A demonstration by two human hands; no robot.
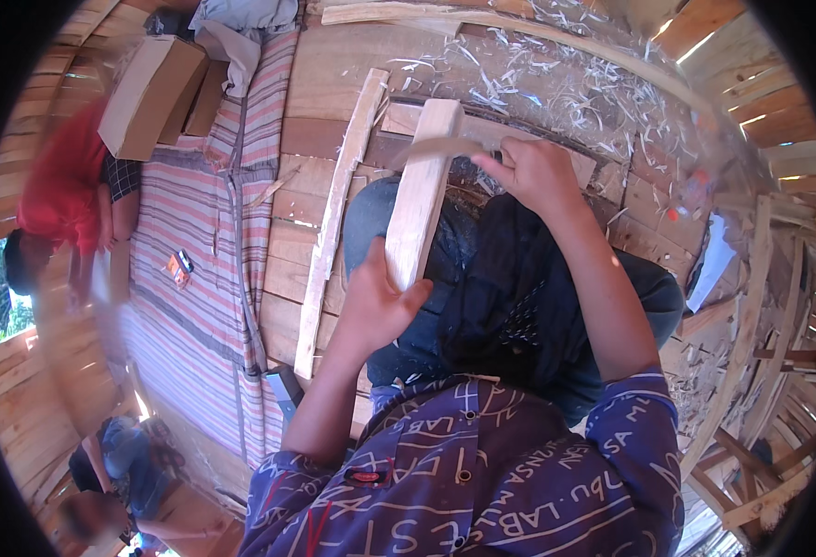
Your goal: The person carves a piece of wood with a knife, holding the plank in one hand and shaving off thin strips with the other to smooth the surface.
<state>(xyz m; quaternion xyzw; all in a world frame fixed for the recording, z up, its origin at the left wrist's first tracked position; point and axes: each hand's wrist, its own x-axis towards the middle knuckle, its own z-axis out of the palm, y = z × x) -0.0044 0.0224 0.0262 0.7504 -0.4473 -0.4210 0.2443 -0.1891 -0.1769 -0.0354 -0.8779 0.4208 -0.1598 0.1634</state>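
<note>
My left hand (379, 299) is closed around the near end of a squared, pale wooden block (420, 200), which slants up and away over my knee. Its far end stands free. In my right hand (540, 174) is the handle of a knife with a curved blade (443, 147). The blade, slightly blurred, lies across the upper part of the block; I cannot tell how deep its edge bites. Most of the handle is hidden by my fingers. Dark cloth (510, 278) lies in my lap beneath the block.
Left of my leg lies a long rough wood strip (338, 218). Wood shavings (556, 88) litter the plank floor. A striped mat (189, 269) holds a small orange packet (179, 269), with a cardboard box (157, 97) beyond. Two people sit at the left; wooden frames (770, 371) stand at right.
</note>
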